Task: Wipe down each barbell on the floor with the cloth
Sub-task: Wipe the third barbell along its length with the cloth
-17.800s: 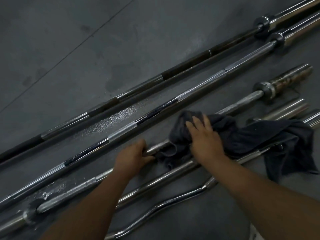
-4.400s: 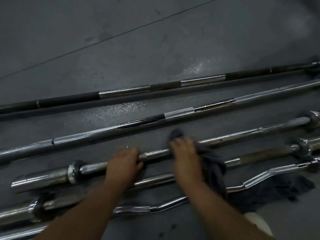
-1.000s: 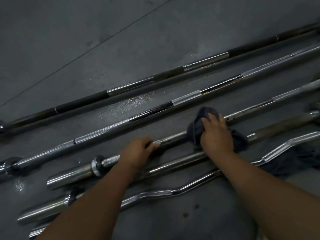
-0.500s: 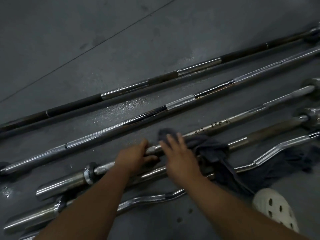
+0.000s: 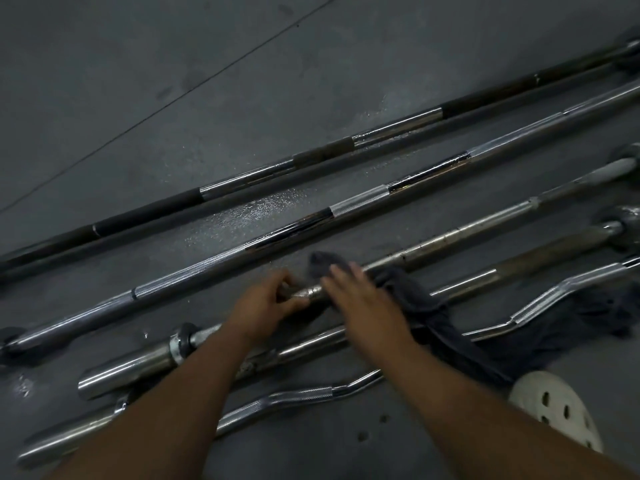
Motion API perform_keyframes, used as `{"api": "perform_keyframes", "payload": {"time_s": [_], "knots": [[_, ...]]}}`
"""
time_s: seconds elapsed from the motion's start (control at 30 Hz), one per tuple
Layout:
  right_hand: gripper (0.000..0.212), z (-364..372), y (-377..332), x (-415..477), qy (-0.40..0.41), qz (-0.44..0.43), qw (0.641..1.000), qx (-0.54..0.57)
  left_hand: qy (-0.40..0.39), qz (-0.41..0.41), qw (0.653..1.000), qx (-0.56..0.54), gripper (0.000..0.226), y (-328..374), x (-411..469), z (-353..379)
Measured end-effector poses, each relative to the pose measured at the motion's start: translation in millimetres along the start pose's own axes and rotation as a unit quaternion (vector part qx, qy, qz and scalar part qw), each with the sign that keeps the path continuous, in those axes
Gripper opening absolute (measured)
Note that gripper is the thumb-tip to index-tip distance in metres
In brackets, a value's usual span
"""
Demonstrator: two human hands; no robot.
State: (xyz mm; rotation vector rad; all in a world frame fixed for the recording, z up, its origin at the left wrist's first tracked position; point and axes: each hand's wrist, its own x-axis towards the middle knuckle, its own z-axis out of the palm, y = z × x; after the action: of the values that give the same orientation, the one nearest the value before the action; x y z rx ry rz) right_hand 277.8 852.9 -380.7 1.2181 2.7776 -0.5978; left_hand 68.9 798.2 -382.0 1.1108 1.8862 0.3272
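right hand [image 5: 363, 299] sliding dark cloth [image 5: 419, 306] back toward left hand [image 5: 266, 306], fingers flat, pressing cloth onto third barbell [image 5: 485, 225] on floor [image 5: 138, 98]; left fingers gripping shaft, steadying. better wrapping cloth fully, rolling bar.

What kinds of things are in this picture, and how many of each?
straight barbells: 4
curl bar: 1
cloth: 1
white shoe: 1
hands: 2, left hand and right hand
Total: 9
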Motion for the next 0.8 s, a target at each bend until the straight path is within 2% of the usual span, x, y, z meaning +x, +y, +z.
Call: {"api": "perform_keyframes", "payload": {"time_s": [0.1, 0.13, 0.17, 0.23, 0.27, 0.33, 0.37, 0.43, 0.5, 0.53, 0.6, 0.67, 0.73, 0.8], "knots": [[0.057, -22.5, 53.5, 8.0, 0.019, 0.18, 0.983, -0.017, -0.016, -0.008, 0.997, 0.071, 0.032, 0.1, -5.4, 4.5], [0.061, -24.9, 48.8, 8.5, 0.017, 0.202, 0.979, -0.031, -0.001, -0.008, 0.993, 0.119, 0.036, 1.2, -8.5, 7.8], [0.065, -21.8, 33.3, 7.0, 0.022, 0.189, 0.981, -0.046, 0.025, -0.006, 0.985, 0.17, 0.039, 2.5, -10.7, 12.8], [0.067, -4.1, -11.8, -0.5, 0.005, 0.089, 0.995, -0.032, 0.097, -0.007, 0.963, 0.251, 0.041, 11.4, -15.6, 24.0], [0.067, 4.1, -26.4, -4.0, -0.004, 0.041, 0.999, -0.016, 0.12, -0.009, 0.955, 0.27, 0.042, 14.6, -16.6, 28.4], [0.063, 0.7, -20.4, 0.0, -0.015, 0.001, 1.0, 0.002, 0.124, -0.016, 0.956, 0.264, 0.044, 15.7, -15.7, 31.7], [0.058, -6.3, -3.4, 5.4, 0.001, 0.02, 1.0, -0.001, 0.116, -0.02, 0.961, 0.249, 0.045, 13.7, -14.3, 30.5], [0.047, -21.8, 36.4, 11.8, 0.023, 0.118, 0.993, -0.016, 0.099, -0.024, 0.967, 0.232, 0.046, 11.0, -13.0, 27.6], [0.044, -33.1, 59.2, 11.9, 0.061, 0.219, 0.973, -0.028, 0.099, -0.024, 0.967, 0.232, 0.045, 12.3, -13.7, 28.1], [0.043, -34.8, 58.7, 10.9, 0.083, 0.243, 0.966, -0.03, 0.102, -0.026, 0.967, 0.233, 0.045, 14.8, -13.9, 29.0], [0.043, -27.7, 33.0, 10.7, 0.091, 0.211, 0.973, -0.015, 0.107, -0.032, 0.968, 0.226, 0.045, 16.7, -13.0, 30.5], [0.04, -15.8, -6.4, 10.5, 0.055, 0.095, 0.994, 0.022, 0.111, -0.008, 0.967, 0.229, 0.044, 12.3, -15.1, 29.9], [0.039, -9.3, -26.5, 8.4, -0.005, 0.01, 0.998, 0.059, 0.092, 0.033, 0.968, 0.232, 0.05, 4.0, -19.3, 28.2], [0.038, -19.4, -1.2, 12.4, 0.0, 0.019, 0.999, 0.044, 0.066, 0.028, 0.978, 0.193, 0.044, 1.0, -17.8, 20.0]]}}
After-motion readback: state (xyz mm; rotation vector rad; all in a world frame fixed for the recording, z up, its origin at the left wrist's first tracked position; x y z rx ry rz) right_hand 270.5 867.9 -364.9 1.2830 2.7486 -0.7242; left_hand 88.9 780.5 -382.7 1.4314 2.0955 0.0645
